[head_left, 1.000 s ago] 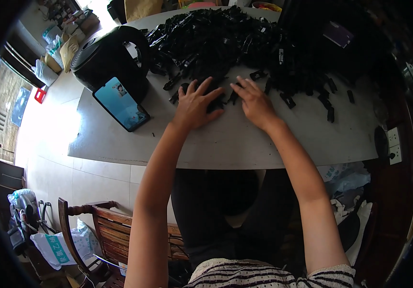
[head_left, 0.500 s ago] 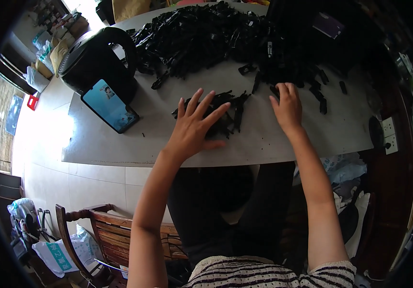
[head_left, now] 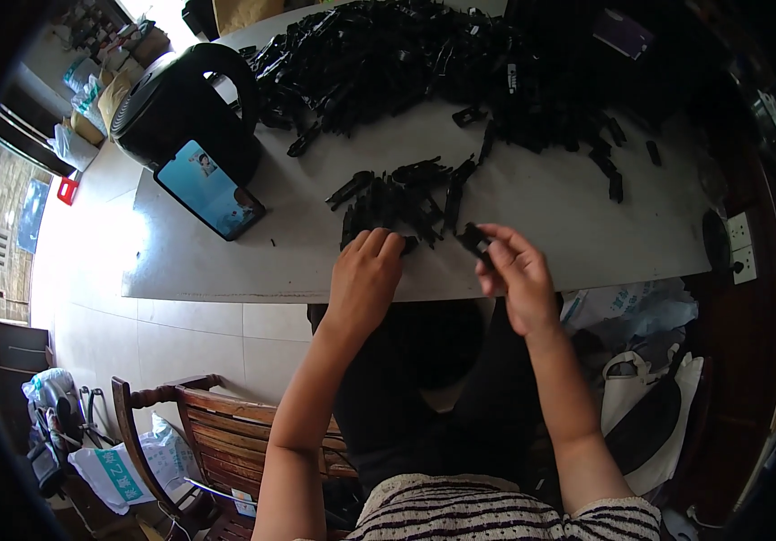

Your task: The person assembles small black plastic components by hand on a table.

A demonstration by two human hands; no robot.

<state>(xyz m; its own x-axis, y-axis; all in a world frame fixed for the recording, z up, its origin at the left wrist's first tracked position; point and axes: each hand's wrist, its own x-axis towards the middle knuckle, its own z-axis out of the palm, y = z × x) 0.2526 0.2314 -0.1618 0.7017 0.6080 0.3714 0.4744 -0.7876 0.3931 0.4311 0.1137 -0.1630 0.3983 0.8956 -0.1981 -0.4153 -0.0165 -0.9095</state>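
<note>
Black plastic clip [head_left: 473, 239], or clip-like piece, is in the right hand [head_left: 521, 279], above the near part of the grey tabletop [head_left: 270, 279]; pinched between thumb and fingers, its far end sticking out toward the left. Looks light, probably stiff, hard plastic; the shiny patch suggests a smooth surface that might slip a bit under dry fingertips. Fragile? Likely not much, though any thin arm or tab could snap if bent; too dark and small to make out the details. Best hold would be thumb and forefinger across the middle of the body, leaving the ends free. Left hand [head_left: 365, 270] is just beside it, palm down, fingers curled at the near edge of a small pile [head_left: 397, 198] of similar black pieces; cannot tell whether it grips one, fingertips hidden. Pieces in that pile lie crossed over each other, so they could snag; easier to take one from the rim by its exposed end than to pull from the middle. Left of the pile, a smartphone [head_left: 210, 191] with a lit blue screen leans against a black kettle [head_left: 180, 108]. Farther back, a large heap [head_left: 388, 63] of the same sort of pieces, glossy and tangled; strays at its right edge look simpler to pick up singly.
</note>
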